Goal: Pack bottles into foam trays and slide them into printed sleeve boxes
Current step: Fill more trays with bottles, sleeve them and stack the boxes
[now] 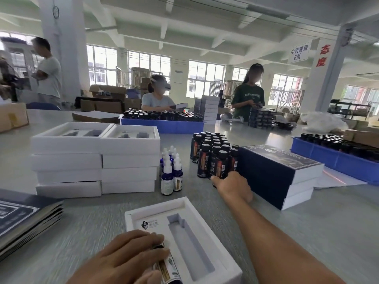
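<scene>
Down at the near edge, the left hand (131,255) lies with its fingers curled over a small dropper bottle (167,267), pressing it into the left slot of the open foam tray (215,238); the bottle's label shows just beyond the fingertips. Right of that bottle, the tray's longer slot (190,240) has nothing in it.

Beyond the tray, the right hand (233,188) reaches into the cluster of dark bottles (213,154), its fingers wrapped around the bottom of a front one; how firm the grip is cannot be told, since the back of the hand hides the fingertips.

Just beyond the tray's far left corner stands a small group of blue dropper bottles (171,173). Left of these, farther from the tray, sit two stacks of white foam trays (96,160). Right of the dark bottles, touching them, is a stack of printed sleeve boxes (279,171). Left of the tray, at the picture's edge, lie flat printed sleeves (26,218). Far beyond, two blue bins (164,125) hold more dark bottles.
</scene>
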Tool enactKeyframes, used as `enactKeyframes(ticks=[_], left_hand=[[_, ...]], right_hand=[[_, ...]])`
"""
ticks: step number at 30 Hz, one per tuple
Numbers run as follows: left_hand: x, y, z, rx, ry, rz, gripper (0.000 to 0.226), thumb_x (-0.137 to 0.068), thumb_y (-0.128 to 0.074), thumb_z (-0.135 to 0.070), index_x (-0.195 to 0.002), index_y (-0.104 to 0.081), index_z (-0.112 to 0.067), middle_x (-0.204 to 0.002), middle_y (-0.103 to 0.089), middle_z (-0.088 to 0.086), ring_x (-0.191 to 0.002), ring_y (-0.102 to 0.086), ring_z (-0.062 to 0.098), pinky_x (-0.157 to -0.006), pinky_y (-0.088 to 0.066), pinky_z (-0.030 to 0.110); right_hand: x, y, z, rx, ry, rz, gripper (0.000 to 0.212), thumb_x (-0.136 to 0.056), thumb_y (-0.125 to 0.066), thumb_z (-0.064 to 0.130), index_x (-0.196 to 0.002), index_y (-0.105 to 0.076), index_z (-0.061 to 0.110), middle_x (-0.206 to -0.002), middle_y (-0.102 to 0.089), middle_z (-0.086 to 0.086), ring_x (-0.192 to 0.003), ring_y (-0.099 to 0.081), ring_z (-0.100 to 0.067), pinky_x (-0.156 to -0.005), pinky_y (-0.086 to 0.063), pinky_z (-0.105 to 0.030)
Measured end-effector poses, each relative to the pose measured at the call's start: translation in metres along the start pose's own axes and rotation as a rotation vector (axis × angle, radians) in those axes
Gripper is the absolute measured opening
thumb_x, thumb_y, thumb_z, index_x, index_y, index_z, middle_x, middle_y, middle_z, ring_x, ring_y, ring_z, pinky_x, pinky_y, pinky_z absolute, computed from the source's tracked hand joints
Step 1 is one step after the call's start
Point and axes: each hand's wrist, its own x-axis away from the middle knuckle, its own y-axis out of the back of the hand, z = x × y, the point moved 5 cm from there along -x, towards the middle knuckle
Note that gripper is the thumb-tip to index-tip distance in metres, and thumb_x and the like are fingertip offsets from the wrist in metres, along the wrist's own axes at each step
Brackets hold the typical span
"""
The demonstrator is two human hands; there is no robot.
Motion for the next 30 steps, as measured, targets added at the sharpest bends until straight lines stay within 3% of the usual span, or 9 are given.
enactKeyframes(ticks=[6, 9, 12, 14, 17, 21, 24, 27, 30], left_hand=[[0.005, 0.010, -0.006, 0.221, 0.172, 0.043, 0.049, -0.099, -0.025, -0.057, -0.103, -0.072, -0.043, -0.111, -0.065, -0.026, -0.096, -0.061, -0.002, -0.073, -0.053, 0.016], [0.007, 0.017, -0.006, 0.157, 0.222, 0.021, 0.054, -0.095, -0.017, -0.068, -0.117, -0.063, -0.050, -0.122, -0.055, -0.034, -0.110, -0.047, -0.009, -0.089, -0.045, 0.014], [0.015, 0.008, -0.002, 0.186, 0.274, 0.069, 0.068, -0.088, -0.001, -0.076, -0.133, -0.047, -0.053, -0.134, -0.041, -0.037, -0.123, -0.025, -0.015, -0.102, -0.025, 0.012], [0.016, 0.008, -0.002, 0.198, 0.285, 0.053, 0.065, -0.091, -0.004, -0.073, -0.132, -0.049, -0.050, -0.134, -0.043, -0.035, -0.122, -0.027, -0.013, -0.104, -0.028, 0.016], [0.019, 0.006, -0.003, 0.177, 0.294, 0.075, 0.063, -0.093, -0.005, -0.071, -0.132, -0.049, -0.048, -0.135, -0.046, -0.030, -0.123, -0.031, -0.008, -0.104, -0.034, 0.026], [0.021, 0.005, -0.003, 0.167, 0.280, 0.066, 0.061, -0.095, -0.005, -0.069, -0.133, -0.048, -0.047, -0.135, -0.046, -0.029, -0.123, -0.031, -0.007, -0.104, -0.034, 0.028], [0.020, 0.006, -0.005, 0.176, 0.268, 0.058, 0.062, -0.096, -0.007, -0.067, -0.132, -0.051, -0.044, -0.133, -0.049, -0.027, -0.122, -0.033, -0.005, -0.104, -0.034, 0.026], [0.020, 0.009, -0.006, 0.191, 0.260, 0.043, 0.062, -0.097, -0.009, -0.066, -0.130, -0.055, -0.041, -0.131, -0.052, -0.024, -0.121, -0.037, -0.003, -0.104, -0.035, 0.026], [0.020, 0.009, -0.006, 0.196, 0.250, 0.029, 0.058, -0.099, -0.013, -0.063, -0.128, -0.057, -0.039, -0.129, -0.054, -0.023, -0.119, -0.041, 0.000, -0.101, -0.039, 0.027]], right_hand=[[0.031, 0.026, -0.005, -0.222, 0.249, 0.209, 0.025, -0.082, -0.074, 0.046, -0.079, -0.069, 0.021, -0.080, -0.070, 0.005, -0.074, -0.065, -0.012, -0.068, -0.053, -0.031], [0.067, 0.049, 0.002, -0.228, 0.352, 0.256, 0.029, -0.082, -0.070, 0.050, -0.073, -0.067, 0.023, -0.072, -0.070, 0.007, -0.071, -0.067, -0.010, -0.072, -0.058, -0.036], [0.115, 0.078, 0.015, -0.236, 0.481, 0.255, 0.045, -0.075, -0.061, 0.065, -0.073, -0.069, 0.021, -0.065, -0.069, 0.007, -0.054, -0.061, -0.005, -0.054, -0.052, -0.026], [0.147, 0.091, 0.023, -0.202, 0.581, 0.290, 0.049, -0.072, -0.056, 0.073, -0.089, -0.070, 0.029, -0.070, -0.069, 0.014, -0.054, -0.061, -0.001, -0.046, -0.046, -0.017], [0.184, 0.093, 0.028, 0.010, 0.730, 0.247, 0.064, -0.076, -0.052, 0.077, -0.130, -0.051, 0.043, -0.072, -0.064, 0.017, -0.058, -0.060, 0.001, -0.051, -0.038, -0.013], [0.207, 0.088, 0.032, 0.215, 0.879, 0.090, 0.057, -0.085, -0.042, 0.076, -0.132, -0.052, 0.045, -0.085, -0.054, 0.021, -0.066, -0.045, 0.004, -0.056, -0.031, -0.018], [0.208, 0.086, 0.030, 0.237, 0.868, 0.113, 0.059, -0.085, -0.033, 0.080, -0.130, -0.055, 0.048, -0.079, -0.049, 0.020, -0.066, -0.046, 0.003, -0.054, -0.028, -0.016], [0.209, 0.085, 0.027, 0.276, 0.873, 0.143, 0.075, -0.078, -0.018, 0.086, -0.135, -0.050, 0.050, -0.083, -0.047, 0.018, -0.074, -0.046, 0.000, -0.057, -0.031, -0.019], [0.205, 0.081, 0.021, 0.246, 0.861, 0.291, 0.071, -0.084, -0.027, 0.080, -0.141, -0.047, 0.043, -0.095, -0.047, 0.019, -0.087, -0.045, 0.000, -0.069, -0.038, -0.021]])
